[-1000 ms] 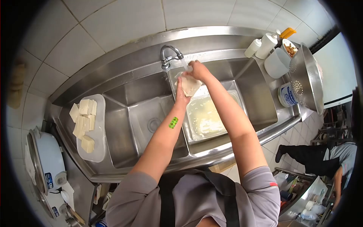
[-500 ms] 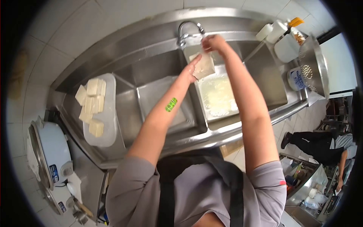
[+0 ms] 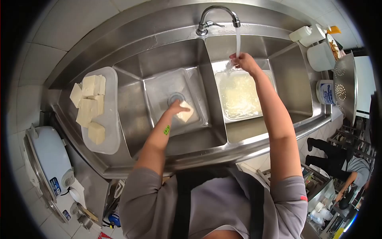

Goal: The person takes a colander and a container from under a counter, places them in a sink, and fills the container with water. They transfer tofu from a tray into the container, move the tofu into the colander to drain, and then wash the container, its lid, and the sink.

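Observation:
My left hand point(image 3: 176, 108) grips a pale block point(image 3: 185, 112) that looks like white cheese, above the left sink basin. Under the stream from the curved faucet point(image 3: 219, 8), my right hand point(image 3: 243, 63) has its fingers loosely bent and apart, with water running over them. Below it, in the right basin, sits a tray point(image 3: 229, 119) filled with cloudy yellowish liquid. Several similar pale blocks point(image 3: 88, 111) are stacked on a whitish plastic tray point(image 3: 109, 137) to the left of the sink.
A clear container point(image 3: 199, 119) lies in the left basin around the drain. White bottles point(image 3: 312, 36), a white tub with a blue label point(image 3: 325, 92) and a metal colander point(image 3: 345, 87) stand at right. A rice-cooker-like appliance point(image 3: 49, 153) is at left. Another person point(image 3: 350, 167) works behind.
My left hand has carried the block from near the faucet down and left over the left basin. My right hand has come lower, and running water shows clearly. The camera view has shifted.

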Available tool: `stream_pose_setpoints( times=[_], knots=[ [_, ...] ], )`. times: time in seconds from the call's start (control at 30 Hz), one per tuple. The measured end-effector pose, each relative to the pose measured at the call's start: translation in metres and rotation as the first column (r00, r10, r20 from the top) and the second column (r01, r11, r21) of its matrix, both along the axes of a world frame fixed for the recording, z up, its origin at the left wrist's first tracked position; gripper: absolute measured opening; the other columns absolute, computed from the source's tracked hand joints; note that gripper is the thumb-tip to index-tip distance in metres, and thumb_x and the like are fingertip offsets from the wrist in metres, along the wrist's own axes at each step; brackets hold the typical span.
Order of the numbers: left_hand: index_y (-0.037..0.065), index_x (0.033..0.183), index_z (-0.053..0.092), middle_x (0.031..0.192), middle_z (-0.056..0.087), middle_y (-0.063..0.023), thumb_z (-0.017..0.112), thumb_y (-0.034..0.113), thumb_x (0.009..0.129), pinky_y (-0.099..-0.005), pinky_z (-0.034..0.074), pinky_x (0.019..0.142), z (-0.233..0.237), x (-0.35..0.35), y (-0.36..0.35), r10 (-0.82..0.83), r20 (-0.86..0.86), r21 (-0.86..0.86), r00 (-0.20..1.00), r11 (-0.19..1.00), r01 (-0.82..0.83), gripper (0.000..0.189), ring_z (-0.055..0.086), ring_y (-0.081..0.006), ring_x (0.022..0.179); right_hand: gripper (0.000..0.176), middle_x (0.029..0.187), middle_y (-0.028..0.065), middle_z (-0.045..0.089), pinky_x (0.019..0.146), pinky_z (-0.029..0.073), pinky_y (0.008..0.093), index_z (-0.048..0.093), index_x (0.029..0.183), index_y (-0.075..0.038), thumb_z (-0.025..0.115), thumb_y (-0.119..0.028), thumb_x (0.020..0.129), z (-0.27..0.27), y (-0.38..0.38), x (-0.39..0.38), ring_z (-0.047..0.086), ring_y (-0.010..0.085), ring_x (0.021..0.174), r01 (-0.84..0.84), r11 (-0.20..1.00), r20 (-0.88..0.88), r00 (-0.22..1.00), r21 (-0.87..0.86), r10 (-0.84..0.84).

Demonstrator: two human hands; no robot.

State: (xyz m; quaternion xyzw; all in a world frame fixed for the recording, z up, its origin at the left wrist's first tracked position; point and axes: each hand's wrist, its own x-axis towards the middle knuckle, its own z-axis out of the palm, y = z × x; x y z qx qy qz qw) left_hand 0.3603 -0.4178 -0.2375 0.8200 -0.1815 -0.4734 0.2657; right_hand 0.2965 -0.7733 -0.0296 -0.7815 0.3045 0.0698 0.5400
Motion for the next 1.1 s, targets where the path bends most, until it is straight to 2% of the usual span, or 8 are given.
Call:
stream_pose_setpoints(
  times=[0.23,0.43,0.5,0.63,0.7,0.83,1.0,1.1],
  knots=[
    [0.001,0.12,0.04,0.118,0.047,-0.0182,0.079,0.042,0.044,-0.0354,0.037,0.091,-0.06,-0.038,-0.016,-0.454,0.001,0.154,0.891,0.881,0.448,0.094,0.046,-0.0313,0.109,0.015,0.079,0.0056,0.059,0.066,0.047,0.0272,0.059,0.092,-0.001,0.052,-0.007,0.08,-0.046,-0.015,0.004,0.055,0.0128,0.071,-0.116,0.989,-0.058,0.991,0.096,0.121],
    [0.003,0.122,0.037,0.12,0.042,-0.0179,0.079,0.042,0.047,-0.0374,0.036,0.093,-0.085,-0.066,-0.023,-0.241,-0.027,-0.079,0.97,0.968,0.238,0.094,0.041,-0.0321,0.113,0.017,0.074,0.0052,0.061,0.06,0.045,0.0248,0.062,0.085,-0.002,0.06,-0.009,0.07,-0.108,-0.027,-0.002,0.056,0.0131,0.066,-0.14,0.978,-0.113,0.981,0.152,0.158],
    [0.005,0.123,0.036,0.126,0.036,-0.0176,0.077,0.046,0.048,-0.0413,0.033,0.094,-0.075,-0.08,-0.028,-0.342,0.302,0.104,0.89,0.94,0.326,0.094,0.034,-0.0349,0.116,0.023,0.075,0.0091,0.062,0.061,0.046,0.0275,0.062,0.087,-0.001,0.062,-0.014,0.067,-0.132,-0.028,-0.008,0.057,0.0174,0.067,-0.261,0.964,-0.13,0.959,-0.042,0.253],
    [0.007,0.123,0.037,0.128,0.033,-0.0163,0.073,0.053,0.05,-0.0443,0.031,0.095,-0.056,-0.086,-0.038,-0.359,0.24,0.199,0.902,0.928,0.316,0.093,0.031,-0.0362,0.118,0.024,0.088,0.0191,0.06,0.076,0.046,0.0393,0.06,0.085,-0.001,0.048,-0.017,0.073,-0.245,-0.046,-0.035,0.056,0.0359,0.084,-0.634,0.605,-0.454,0.771,-0.482,0.446],
    [0.007,0.124,0.036,0.126,0.035,-0.0155,0.07,0.057,0.051,-0.0444,0.031,0.095,-0.047,-0.085,-0.041,-0.47,0.174,0.279,0.865,0.866,0.414,0.094,0.033,-0.0361,0.116,0.028,0.096,0.0194,0.058,0.081,0.044,0.0383,0.059,0.092,-0.003,0.054,-0.024,0.075,-0.253,-0.038,-0.042,0.054,0.0342,0.092,-0.818,0.478,-0.572,0.57,-0.321,0.59],
    [0.006,0.122,0.041,0.125,0.036,-0.015,0.07,0.054,0.053,-0.045,0.032,0.094,-0.036,-0.08,-0.041,-0.428,0.146,0.3,0.892,0.878,0.373,0.089,0.035,-0.0349,0.115,0.06,0.114,0.0177,0.05,0.092,0.036,0.0357,0.052,0.109,-0.001,0.072,-0.032,0.062,-0.264,-0.018,-0.067,0.046,0.0319,0.107,-0.829,0.477,-0.459,0.559,-0.293,0.691],
    [0.003,0.113,0.05,0.115,0.047,-0.0174,0.061,0.038,0.071,-0.04,0.036,0.091,-0.061,-0.059,-0.002,-0.296,-0.023,0.127,0.955,0.946,0.297,0.056,0.045,-0.0333,0.107,0.035,0.091,0.0146,0.061,0.078,0.045,0.0371,0.061,0.09,-0.002,0.066,-0.028,0.066,-0.269,-0.01,-0.088,0.057,0.0295,0.087,-0.933,0.298,-0.642,0.355,-0.201,0.679],
    [0.002,0.113,0.049,0.114,0.048,-0.0213,0.056,0.026,0.076,-0.0388,0.038,0.089,-0.06,-0.042,0.007,-0.332,0.013,0.274,0.943,0.908,0.316,0.045,0.047,-0.0356,0.102,0.022,0.09,0.0146,0.061,0.074,0.047,0.037,0.063,0.083,-0.002,0.058,-0.017,0.067,-0.276,-0.013,-0.088,0.059,0.0287,0.085,-0.902,0.41,-0.689,0.383,-0.135,0.615]
  ],
)
